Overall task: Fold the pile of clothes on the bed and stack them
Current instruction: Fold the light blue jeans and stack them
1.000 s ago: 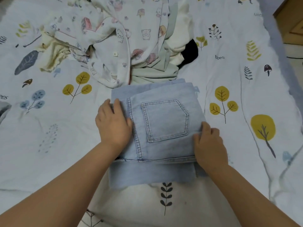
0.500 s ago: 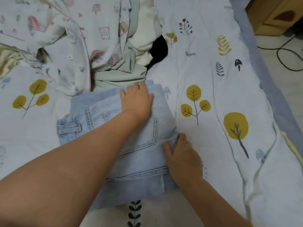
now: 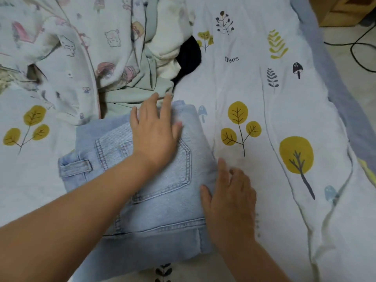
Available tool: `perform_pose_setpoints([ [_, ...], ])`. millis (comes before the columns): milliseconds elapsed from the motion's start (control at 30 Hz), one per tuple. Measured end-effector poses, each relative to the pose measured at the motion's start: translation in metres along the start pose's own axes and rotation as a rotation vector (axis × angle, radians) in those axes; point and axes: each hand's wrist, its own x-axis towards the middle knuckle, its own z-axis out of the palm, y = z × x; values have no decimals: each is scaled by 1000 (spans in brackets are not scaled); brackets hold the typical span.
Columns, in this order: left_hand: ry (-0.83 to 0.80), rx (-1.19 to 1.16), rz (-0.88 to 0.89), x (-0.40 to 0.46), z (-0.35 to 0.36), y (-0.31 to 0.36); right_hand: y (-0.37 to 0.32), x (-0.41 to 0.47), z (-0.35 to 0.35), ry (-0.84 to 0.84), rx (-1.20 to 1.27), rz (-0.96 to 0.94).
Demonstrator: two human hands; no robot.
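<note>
Straight, spread fingers of the left hand [image 3: 156,129] press flat on the upper part of the folded light-blue denim garment [image 3: 162,192], the palm lying over the top of its back pocket [image 3: 173,169] and the forearm crossing the denim from the lower left; nothing is grasped by this hand. At the garment's right edge the right hand [image 3: 230,198] lies with its thumb against the denim side and its index finger stretched forward along that edge, the other fingers loosely bent on the bedsheet [image 3: 264,231]; whether any of them tuck under the fabric cannot be told. On the left side of the denim a belt loop [image 3: 76,165] shows, and the bundle sits on the sheet in the lower middle of the view, its far edge touching the pile of unfolded clothes [image 3: 91,58]. That pile holds a pale printed piece with bears and mushrooms, a mint-green piece [image 3: 134,90] and a black item [image 3: 189,55] at its right side. Printed on the sheet are yellow leaves, trees and the word "trees". Beyond the bed's grey edge at upper right lie a wooden cabinet [image 3: 341,15] and a black cable [image 3: 362,51] on the floor
</note>
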Motion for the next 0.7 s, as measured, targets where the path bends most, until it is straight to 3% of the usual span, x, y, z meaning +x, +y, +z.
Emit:
perform_pose_setpoints([
  [67, -108, 74, 101, -38, -2, -16, -8, -1, 3, 17, 23, -132],
  [133, -288, 172, 139, -71, -3, -41, -13, -3, 8, -164, -53, -278],
  [200, -394, 212, 92, -88, -5, -66, -9, 1, 18, -315, -85, -354],
  [267, -386, 214, 13, -94, -9, -82, -5, 5, 18, -395, -87, -351],
  [367, -245, 164, -182, -104, -19, -90, -6, 10, 4, -292, -7, -313],
  [467, -98, 48, -522, -120, -29, -99, -9, 18, -9, -231, 172, -134],
  [600, -151, -328, -1007, -126, -36, -110, -17, 32, -9, -389, 280, 84],
  [700, -203, -541, -1052, -126, -36, -114, -24, 35, -7, -432, 335, 149],
])
